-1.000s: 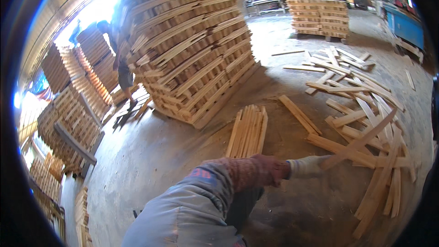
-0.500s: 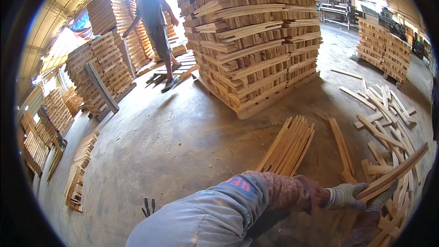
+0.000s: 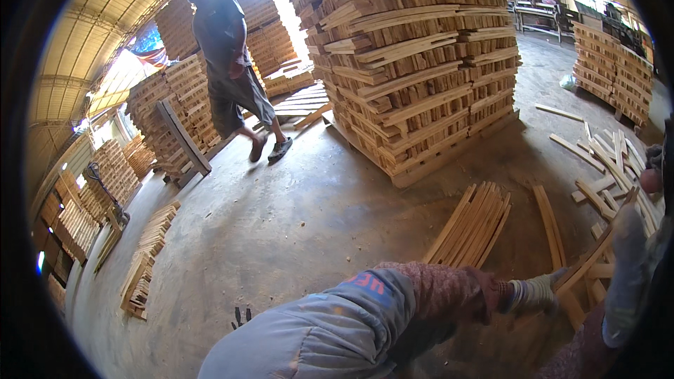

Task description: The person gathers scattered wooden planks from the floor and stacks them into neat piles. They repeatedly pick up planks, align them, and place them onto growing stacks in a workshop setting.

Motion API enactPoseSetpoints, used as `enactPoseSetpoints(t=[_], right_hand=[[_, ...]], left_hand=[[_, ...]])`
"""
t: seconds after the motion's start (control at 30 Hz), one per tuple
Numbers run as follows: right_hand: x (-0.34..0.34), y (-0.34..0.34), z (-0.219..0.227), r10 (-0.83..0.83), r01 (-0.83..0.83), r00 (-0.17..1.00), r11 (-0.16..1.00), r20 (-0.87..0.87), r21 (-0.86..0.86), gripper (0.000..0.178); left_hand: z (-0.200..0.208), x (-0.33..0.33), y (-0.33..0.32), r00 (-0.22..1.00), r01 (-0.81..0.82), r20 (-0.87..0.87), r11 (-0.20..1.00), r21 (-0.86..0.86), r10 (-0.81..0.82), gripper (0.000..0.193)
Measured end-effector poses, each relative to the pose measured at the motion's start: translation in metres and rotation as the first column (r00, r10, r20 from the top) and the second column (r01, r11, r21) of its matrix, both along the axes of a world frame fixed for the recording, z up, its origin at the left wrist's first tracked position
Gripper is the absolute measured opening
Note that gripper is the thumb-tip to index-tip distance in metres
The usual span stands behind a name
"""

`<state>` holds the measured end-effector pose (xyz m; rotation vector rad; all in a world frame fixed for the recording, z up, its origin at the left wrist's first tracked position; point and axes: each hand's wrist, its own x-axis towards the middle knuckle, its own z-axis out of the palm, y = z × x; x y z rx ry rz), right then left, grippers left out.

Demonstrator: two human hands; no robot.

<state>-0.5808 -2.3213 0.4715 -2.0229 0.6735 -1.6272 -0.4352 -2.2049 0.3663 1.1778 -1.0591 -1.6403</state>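
My left hand (image 3: 535, 293), in a striped knit glove, is closed around the lower end of a wooden strip (image 3: 594, 255). The strip slants up and right over a loose heap of wooden slats (image 3: 605, 189). My right hand (image 3: 627, 260), in a grey glove, is raised beside the strip at the right rim; its fingers are blurred and partly cut off, so its grip cannot be made out. Left of the heap lie a neat bundle of slats (image 3: 472, 223) and a couple of separate slats (image 3: 548, 226) on the floor.
A tall stack of slats on a pallet (image 3: 414, 84) stands ahead. Another person (image 3: 228, 63) walks at the left, near more stacks (image 3: 168, 109) and a leaning board (image 3: 184, 137). A low row of slats (image 3: 149, 256) lies on the left floor; a smaller stack (image 3: 611, 74) stands far right.
My right hand has come off the left hand's side and lifted up to the right. The wooden strip is tilted more steeply. The other person has walked nearer, and the view has shifted left.
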Motion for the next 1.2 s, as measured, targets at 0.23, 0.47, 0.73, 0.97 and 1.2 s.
enactPoseSetpoints(t=[0.23, 0.47, 0.73, 0.97, 1.2], right_hand=[[0.035, 0.053, 0.034, 0.009, -0.041, 0.992, 0.968, -0.128, -0.247, 0.057], [0.016, 0.07, 0.015, -0.035, -0.032, 0.976, 0.953, -0.214, -0.302, 0.053], [-0.093, -0.005, -0.114, 0.141, -0.115, 0.986, 0.964, -0.091, 0.242, 0.049], [-0.052, 0.028, -0.09, -0.019, 0.131, 0.97, 0.879, -0.242, 0.459, 0.054], [-0.029, 0.021, -0.129, 0.072, 0.17, 0.915, 0.822, -0.396, 0.543, 0.05]], left_hand=[[-0.061, -0.001, -0.024, 0.998, -0.046, 0.044, 0.986, -0.162, 0.053, 0.086], [-0.004, 0.022, 0.01, 0.989, 0.01, 0.15, 1.0, -0.03, -0.006, 0.109], [0.005, 0.046, 0.006, 0.996, -0.071, 0.037, 0.988, -0.134, 0.077, 0.107], [0.003, 0.12, -0.02, 0.977, -0.164, 0.057, 0.895, -0.416, 0.206, 0.101], [-0.095, 0.309, 0.065, 0.799, -0.464, 0.362, 0.875, -0.136, 0.48, 0.098]])
